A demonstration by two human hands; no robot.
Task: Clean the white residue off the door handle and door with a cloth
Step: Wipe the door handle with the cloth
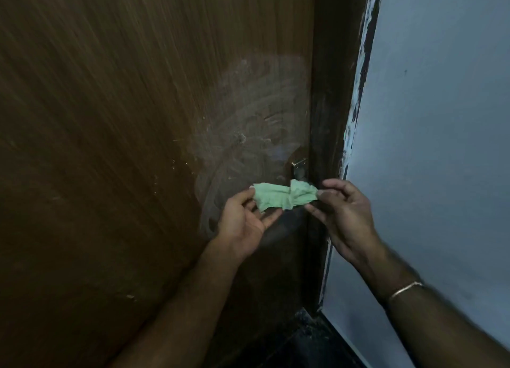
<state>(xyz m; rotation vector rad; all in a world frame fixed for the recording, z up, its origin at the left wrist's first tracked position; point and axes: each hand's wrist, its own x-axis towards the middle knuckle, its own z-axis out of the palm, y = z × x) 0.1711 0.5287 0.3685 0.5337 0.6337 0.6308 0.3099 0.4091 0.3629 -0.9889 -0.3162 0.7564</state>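
A brown wooden door [124, 119] fills the left and middle of the head view. Smeared white residue [248, 125] arcs across it above and left of the metal door handle [297, 166]. A crumpled light green cloth [278, 195] is stretched between both hands just below the handle plate, hiding the handle's lower part. My left hand [244, 224] pinches the cloth's left end. My right hand [345, 216] pinches its right end with thumb and fingers.
A dark door frame [331, 91] runs down the right of the door, with chipped paint along its edge. A pale blue-white wall [441, 147] lies to the right. Dark floor [311, 340] shows at the bottom.
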